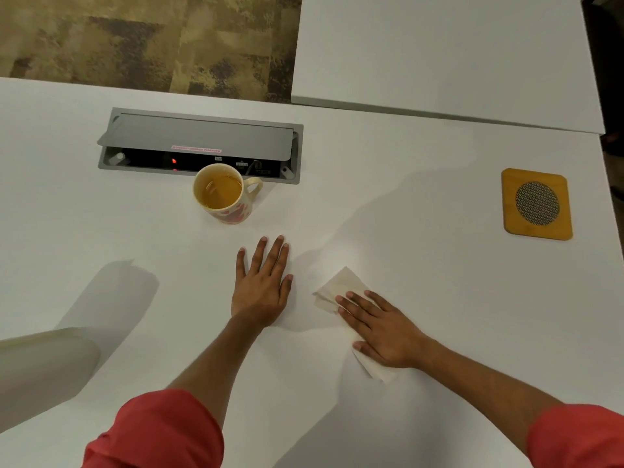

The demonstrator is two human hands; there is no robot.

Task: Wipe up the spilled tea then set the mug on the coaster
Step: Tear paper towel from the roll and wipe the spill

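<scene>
A cream mug (227,197) with red flowers holds amber tea and stands upright on the white table (422,204), handle to the right. A square wooden coaster (537,204) with a round mesh centre lies far right. My right hand (381,329) presses flat on a folded, tea-stained paper napkin (341,287) at the table's middle. Beside it, my left hand (261,285) rests palm down on the bare table, fingers spread, holding nothing. No puddle of tea shows around the napkin.
A grey power box (199,145) with its lid raised is set into the table just behind the mug. A second white table (439,52) abuts at the back right. A pale blurred object (44,369) sits at the left edge. Carpet lies beyond.
</scene>
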